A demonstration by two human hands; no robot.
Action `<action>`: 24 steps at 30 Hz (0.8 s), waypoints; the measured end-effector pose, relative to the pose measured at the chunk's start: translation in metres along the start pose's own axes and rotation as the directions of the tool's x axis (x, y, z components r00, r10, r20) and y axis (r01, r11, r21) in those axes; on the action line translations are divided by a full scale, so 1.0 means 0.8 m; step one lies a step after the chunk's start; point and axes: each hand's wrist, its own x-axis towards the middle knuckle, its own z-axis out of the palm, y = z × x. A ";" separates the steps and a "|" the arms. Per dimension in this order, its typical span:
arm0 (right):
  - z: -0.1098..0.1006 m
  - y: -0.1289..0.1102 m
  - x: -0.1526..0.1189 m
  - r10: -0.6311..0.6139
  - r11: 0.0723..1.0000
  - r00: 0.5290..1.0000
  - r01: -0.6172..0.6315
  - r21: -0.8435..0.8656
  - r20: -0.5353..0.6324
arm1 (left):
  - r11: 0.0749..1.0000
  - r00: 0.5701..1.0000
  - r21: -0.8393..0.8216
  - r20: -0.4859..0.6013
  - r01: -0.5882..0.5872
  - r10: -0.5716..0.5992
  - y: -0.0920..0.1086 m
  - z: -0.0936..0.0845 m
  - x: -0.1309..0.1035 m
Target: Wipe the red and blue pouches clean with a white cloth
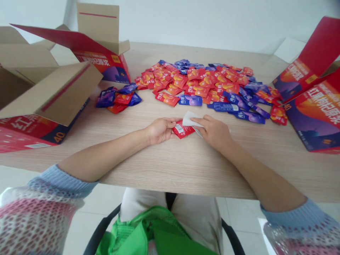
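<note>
Red foil shows between both hands at the middle of the wooden table (pixel 186 166): a red sachet (pixel 182 129) with a white barcode patch facing up. From the head camera, the left hand (pixel 160 130) pinches the sachet's left edge with fingers curled narrow around it. The right hand (pixel 214 131) closes on the other side, its fingers also pressing a white slip (pixel 189 119) that sticks up just behind the sachet; whether the slip is a separate piece or part of the packet cannot be told. Beyond the hands lies a wide heap of red and blue sachets (pixel 209 83), well apart from the held one. A small pile of sachets (pixel 118 98) sits to the left, near an open cardboard box (pixel 45 92) with red printed sides. A second open box (pixel 103 53) stands behind it. At the right edge are two more red boxes (pixel 316 109), one leaning on the other.
</note>
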 end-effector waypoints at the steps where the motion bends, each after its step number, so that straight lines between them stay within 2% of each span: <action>1: 0.000 0.004 0.001 0.018 1.000 1.000 -0.018 -0.019 0.003 | 1.000 1.000 0.009 -0.011 -0.005 0.005 -0.001 0.000 0.000; 8: 0.002 0.033 0.006 0.048 0.995 0.999 -0.048 -0.083 -0.010 | 0.999 0.999 0.019 -0.018 -0.049 0.049 -0.002 0.004 0.000; 13: -0.004 0.034 0.006 0.060 0.997 0.985 -0.066 -0.034 -0.159 | 0.997 0.995 -0.010 -0.063 -0.077 0.076 0.002 0.002 0.004; 16: -0.006 0.015 0.000 -0.032 0.999 0.980 0.037 0.023 -0.196 | 1.000 1.000 -0.003 0.020 -0.005 0.005 0.009 -0.005 0.008; 18: -0.003 -0.001 -0.005 -0.150 0.986 0.971 0.162 0.051 -0.185 | 0.997 0.994 0.020 0.081 0.073 -0.074 0.013 -0.008 0.009; 21: 0.004 -0.019 -0.010 -0.355 0.929 0.925 0.365 0.061 -0.136 | 0.996 0.997 0.034 0.024 0.077 -0.078 0.015 -0.006 0.008; 22: 0.006 -0.022 -0.011 -0.392 0.914 0.912 0.401 0.061 -0.121 | 0.998 0.998 0.042 -0.007 0.055 -0.055 0.014 -0.004 0.008; 24: 0.010 -0.024 -0.010 -0.391 0.915 0.915 0.398 0.065 -0.100 | 0.998 1.000 0.064 -0.026 0.014 -0.012 0.010 -0.001 0.007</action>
